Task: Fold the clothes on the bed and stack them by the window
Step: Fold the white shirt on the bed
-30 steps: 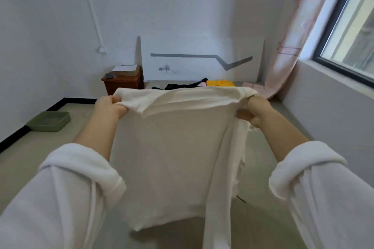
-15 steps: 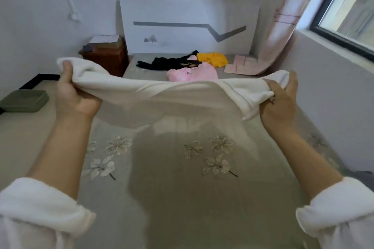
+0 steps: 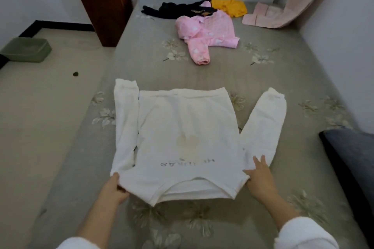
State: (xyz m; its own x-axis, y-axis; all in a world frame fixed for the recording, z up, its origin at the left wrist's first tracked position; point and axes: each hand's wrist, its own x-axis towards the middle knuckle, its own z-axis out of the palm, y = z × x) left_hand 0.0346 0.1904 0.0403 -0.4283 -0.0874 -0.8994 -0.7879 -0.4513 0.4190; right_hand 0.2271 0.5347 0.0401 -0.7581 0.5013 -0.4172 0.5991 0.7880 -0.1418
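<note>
White sweatshirt [image 3: 186, 137], which you held stretched in the air a moment ago, now lies flat on the bed [image 3: 283, 79], print side up and collar toward you, so I judge it ready for folding. Your left hand [image 3: 114, 190] pinches the near shoulder corner, fingers curled under the cloth. Your right hand [image 3: 261, 178] rests on the other shoulder, fingers straight.

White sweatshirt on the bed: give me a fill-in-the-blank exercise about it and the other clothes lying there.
1. The white sweatshirt lies spread flat on the ____.
2. Its sleeve on the person's ____ side splays away from the body.
3. The crumpled garment nearest beyond it is ____ in colour.

Missing words: bed; right; pink.
</note>
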